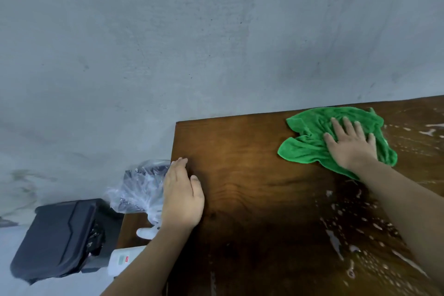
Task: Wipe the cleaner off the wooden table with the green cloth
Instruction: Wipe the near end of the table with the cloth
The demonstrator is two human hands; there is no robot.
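The green cloth [336, 137] lies crumpled near the far edge of the wooden worktop [252, 175], toward its right side. The right hand [350, 146] presses flat on top of it, fingers spread and extended, palm down, pinning the cloth rather than gripping it. White streaks and droplets of cleaner [360, 235] cover the worktop to the right of the cloth and along the near right part, under and beside the right forearm; the left part of the surface looks dark and bare. The left hand [182, 197] rests open at the worktop's left edge, fingers together, holding nothing. Beyond that edge, lower down, sit a black case [55, 238], a crinkled clear plastic bag [137, 187] and a white bottle [122, 259].
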